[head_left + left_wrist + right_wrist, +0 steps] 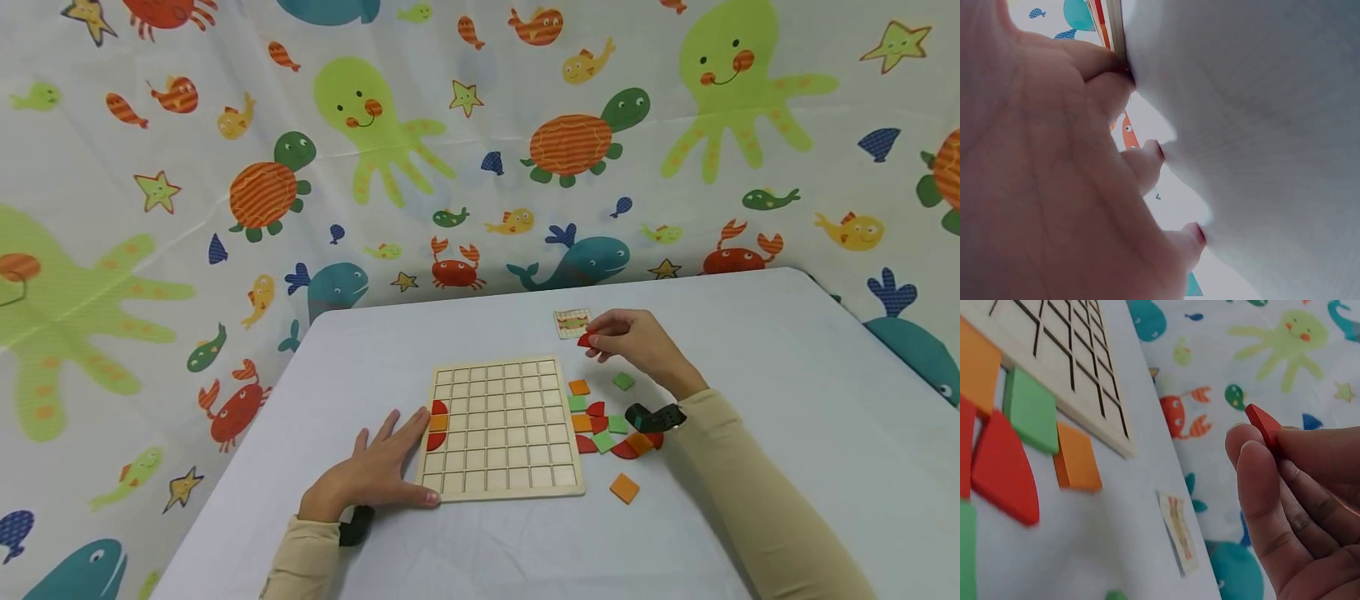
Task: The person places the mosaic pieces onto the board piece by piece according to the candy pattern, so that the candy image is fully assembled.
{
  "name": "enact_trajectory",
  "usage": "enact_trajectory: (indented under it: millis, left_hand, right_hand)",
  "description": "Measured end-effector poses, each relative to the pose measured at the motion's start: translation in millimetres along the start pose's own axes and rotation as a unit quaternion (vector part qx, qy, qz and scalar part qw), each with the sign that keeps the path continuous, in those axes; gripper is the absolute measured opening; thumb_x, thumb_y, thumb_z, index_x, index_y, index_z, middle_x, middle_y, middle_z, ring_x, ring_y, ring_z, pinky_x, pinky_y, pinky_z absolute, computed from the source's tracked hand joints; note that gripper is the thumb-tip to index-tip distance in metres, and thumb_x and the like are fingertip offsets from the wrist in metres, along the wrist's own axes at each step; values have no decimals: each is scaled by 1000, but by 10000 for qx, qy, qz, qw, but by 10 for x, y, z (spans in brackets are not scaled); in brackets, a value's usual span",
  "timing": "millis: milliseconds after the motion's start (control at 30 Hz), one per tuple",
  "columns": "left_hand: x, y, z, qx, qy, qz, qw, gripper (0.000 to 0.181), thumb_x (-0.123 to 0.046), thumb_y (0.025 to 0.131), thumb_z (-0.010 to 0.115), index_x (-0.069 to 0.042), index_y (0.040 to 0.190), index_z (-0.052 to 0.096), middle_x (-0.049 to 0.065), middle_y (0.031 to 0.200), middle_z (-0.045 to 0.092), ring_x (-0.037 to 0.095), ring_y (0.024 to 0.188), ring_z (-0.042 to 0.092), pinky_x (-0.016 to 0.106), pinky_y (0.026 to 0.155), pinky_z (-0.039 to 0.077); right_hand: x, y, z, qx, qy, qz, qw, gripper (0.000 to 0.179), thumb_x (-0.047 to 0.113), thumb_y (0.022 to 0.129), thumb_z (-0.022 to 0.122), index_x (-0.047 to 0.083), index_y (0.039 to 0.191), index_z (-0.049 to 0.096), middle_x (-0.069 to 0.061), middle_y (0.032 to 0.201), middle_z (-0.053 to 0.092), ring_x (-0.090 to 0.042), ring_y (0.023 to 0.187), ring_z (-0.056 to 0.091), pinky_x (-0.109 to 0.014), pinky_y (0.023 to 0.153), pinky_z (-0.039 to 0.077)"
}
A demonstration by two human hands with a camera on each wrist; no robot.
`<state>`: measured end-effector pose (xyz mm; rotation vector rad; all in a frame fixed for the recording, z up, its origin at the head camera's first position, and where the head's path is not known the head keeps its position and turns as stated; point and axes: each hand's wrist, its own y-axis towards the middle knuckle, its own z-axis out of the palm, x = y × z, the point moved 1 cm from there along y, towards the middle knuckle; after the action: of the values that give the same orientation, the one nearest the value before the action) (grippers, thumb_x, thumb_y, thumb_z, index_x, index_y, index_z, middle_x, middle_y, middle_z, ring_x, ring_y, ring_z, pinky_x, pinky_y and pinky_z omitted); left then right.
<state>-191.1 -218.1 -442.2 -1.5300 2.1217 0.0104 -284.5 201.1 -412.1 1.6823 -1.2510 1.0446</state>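
A wooden grid board point(498, 427) lies on the white table. In its left column an orange square tile point(438, 423) sits between two red quarter-round tiles, one above and one below. My left hand point(378, 467) rests at the board's left edge, fingers spread, thumb near the lower left corner; the left wrist view shows its fingertips on the table. My right hand point(633, 342) is raised beyond the board's upper right corner. Between thumb and fingers it pinches a red quarter-round tile point(1265, 428). Close behind that tile lies a small pattern card point(572, 322).
Right of the board lie loose tiles: green squares point(618, 424), orange squares point(624, 488) and red quarter-rounds point(587, 445), several of them overlapping. A lone green tile point(623, 381) lies nearer the right hand. Behind the table hangs a sea-animal print cloth point(465, 150).
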Motion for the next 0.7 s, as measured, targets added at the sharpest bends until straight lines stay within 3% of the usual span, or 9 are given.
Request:
enact_trajectory:
  millis: [400,700]
  left_hand:
    - [28,-9,-5,-14,75,25,10000,129,-60,74,92,-10,171,24,11,177,21,46,162,2,79,119,-3]
    - [68,-16,-19,4,112,107,9999,129,-61,74,91,-10,172,24,11,178,21,46,162,2,80,118,-3]
  right_hand:
    - [204,10,437,270,-3,-306,9992,23,3,104,69,-9,124,70,-18,108,75,-29,86,77,-31,86,62]
    - [325,23,724,524,82,-504,9973,14,0,103,70,-6,115,73,-16,104,72,-31,84,78,-37,82,64]
